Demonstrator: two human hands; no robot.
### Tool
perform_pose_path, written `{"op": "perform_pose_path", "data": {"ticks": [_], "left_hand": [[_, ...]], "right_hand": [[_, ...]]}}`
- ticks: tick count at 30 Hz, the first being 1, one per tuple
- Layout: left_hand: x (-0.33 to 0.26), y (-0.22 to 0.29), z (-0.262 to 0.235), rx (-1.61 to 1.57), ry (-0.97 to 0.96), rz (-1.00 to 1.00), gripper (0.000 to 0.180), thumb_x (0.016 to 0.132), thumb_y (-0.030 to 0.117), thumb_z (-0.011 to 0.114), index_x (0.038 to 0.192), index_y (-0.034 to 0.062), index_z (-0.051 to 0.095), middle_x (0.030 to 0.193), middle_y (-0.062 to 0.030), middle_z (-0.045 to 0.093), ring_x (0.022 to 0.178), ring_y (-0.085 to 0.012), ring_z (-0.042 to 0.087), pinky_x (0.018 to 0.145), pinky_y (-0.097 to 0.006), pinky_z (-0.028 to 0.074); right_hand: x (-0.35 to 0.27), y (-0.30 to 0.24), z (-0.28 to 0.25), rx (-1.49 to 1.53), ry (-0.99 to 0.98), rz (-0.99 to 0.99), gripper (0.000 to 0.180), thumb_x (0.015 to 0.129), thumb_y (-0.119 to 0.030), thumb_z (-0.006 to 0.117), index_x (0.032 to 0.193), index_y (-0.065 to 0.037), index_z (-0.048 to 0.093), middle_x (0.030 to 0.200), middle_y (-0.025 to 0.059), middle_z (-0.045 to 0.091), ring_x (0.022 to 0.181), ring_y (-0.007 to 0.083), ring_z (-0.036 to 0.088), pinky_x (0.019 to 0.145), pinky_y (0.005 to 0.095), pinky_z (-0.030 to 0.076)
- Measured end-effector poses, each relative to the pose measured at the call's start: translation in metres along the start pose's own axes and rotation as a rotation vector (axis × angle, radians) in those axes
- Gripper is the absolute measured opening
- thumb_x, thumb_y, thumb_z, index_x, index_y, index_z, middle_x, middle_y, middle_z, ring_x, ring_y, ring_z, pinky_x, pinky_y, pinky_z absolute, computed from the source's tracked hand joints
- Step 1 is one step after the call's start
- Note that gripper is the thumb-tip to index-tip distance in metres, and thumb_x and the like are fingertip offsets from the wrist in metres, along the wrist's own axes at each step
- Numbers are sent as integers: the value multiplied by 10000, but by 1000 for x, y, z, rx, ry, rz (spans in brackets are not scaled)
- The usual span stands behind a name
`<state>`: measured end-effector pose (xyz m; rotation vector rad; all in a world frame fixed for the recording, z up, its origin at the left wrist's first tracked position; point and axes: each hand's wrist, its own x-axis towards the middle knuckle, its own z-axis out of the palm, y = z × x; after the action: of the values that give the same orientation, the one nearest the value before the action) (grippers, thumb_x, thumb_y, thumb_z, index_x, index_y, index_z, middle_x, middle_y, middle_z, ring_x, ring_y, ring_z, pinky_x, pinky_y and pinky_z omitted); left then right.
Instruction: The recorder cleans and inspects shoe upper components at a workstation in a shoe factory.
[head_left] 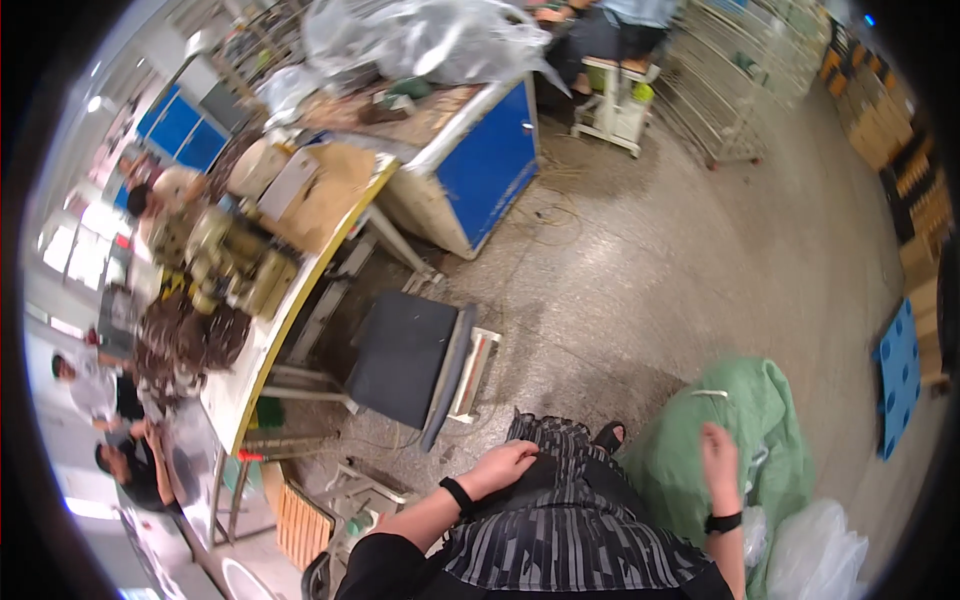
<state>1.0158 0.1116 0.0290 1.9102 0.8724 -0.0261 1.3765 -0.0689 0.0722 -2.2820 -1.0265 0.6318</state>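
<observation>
Left hand (500, 468), palm hidden; right hand (720, 462), blurred (sack (665, 475) behind); cannot tell either grip. Chair (402, 355) stands before yellow edge of bench (238, 395).

Green sack (770, 415) at your right side

Your right hand (719, 462), blurred, is in front of the sack; contact is unclear. Your left hand (503, 467), fingers loosely curled, is over your black-and-grey patterned apron (570, 545). Ahead to your left, a dark padded chair (402, 357) stands beside a yellow-edged table (230, 405) bearing a sewing machine (235, 265).
</observation>
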Motion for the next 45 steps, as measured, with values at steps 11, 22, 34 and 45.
{"op": "perform_pose_path", "data": {"ticks": [11, 22, 34, 45], "left_hand": [[-384, -176, 155, -349, 796, -1214, 351, 831, 354, 547, 858, 33, 684, 823, -203, 653, 841, -334, 634, 752, -400, 485], [-421, -6, 499, -1454, 752, -1442, 580, 853, 517, 302, 1033, 73, 628, 791, -116, 645, 673, -242, 578, 635, -364, 459], [-481, -143, 556, -494, 1016, -1033, 606, 675, 82, 489, 1275, 24, 424, 612, -163, 544, 497, -303, 497, 456, -402, 408], [-713, -166, 514, -1414, 1948, -1248, 306, 895, 289, 525, 938, 3, 624, 772, -69, 628, 685, -169, 564, 623, -278, 445]], "right_hand": [[-23, -141, 185, -217, -1069, -650, 312, 815, -197, 634, 1084, -40, 614, 1001, 176, 628, 912, 301, 614, 783, 356, 483], [-14, -41, 264, -656, -1400, -455, 297, 831, -201, 556, 1058, -17, 610, 1015, 194, 633, 929, 317, 616, 787, 403, 479], [-164, -118, 374, -943, -1079, -490, 337, 850, -228, 539, 1102, -19, 621, 1003, 206, 646, 1023, 301, 595, 891, 351, 445], [-565, -417, 494, -180, -1046, -1817, 300, 819, -179, 564, 1075, -22, 560, 1156, 174, 534, 1064, 330, 509, 958, 418, 363]]}}
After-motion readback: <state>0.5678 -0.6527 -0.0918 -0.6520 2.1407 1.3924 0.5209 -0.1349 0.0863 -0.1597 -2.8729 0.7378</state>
